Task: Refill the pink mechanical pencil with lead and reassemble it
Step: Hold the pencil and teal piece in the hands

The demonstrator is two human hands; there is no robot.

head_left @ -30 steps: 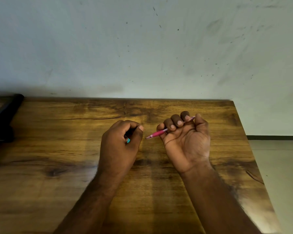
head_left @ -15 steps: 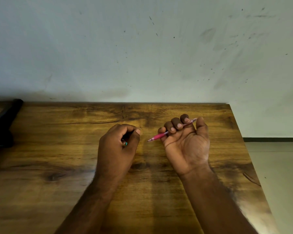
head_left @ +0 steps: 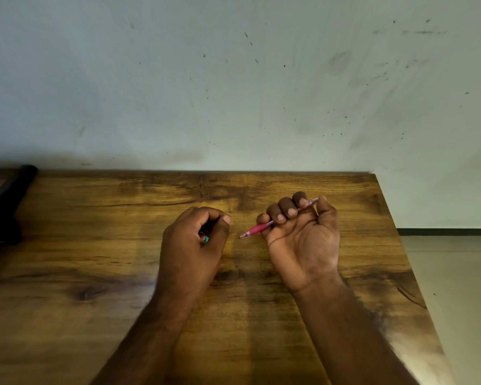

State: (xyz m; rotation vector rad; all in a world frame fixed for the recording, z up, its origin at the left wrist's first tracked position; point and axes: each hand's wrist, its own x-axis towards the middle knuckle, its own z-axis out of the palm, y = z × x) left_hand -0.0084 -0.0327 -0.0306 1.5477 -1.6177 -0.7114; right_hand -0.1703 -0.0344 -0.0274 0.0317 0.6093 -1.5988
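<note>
Holding the pink pencil point(head_left: 264, 227) palm-up, the right hand point(head_left: 303, 240) has its fingers curled shut around the barrel, the thumb resting near the rear end. The pencil lies slanted above the tabletop point(head_left: 95, 259), tip pointing toward the left hand point(head_left: 192, 240), which sits just beside it, closed into a loose fist over something small and teal point(head_left: 207, 239); what that is I cannot tell. The pencil looks slim, with a solid pink grip and a paler, see-through rear section. It should feel light, stiff and a little slippery, best gripped at the pink part. Any lead would snap easily.
</note>
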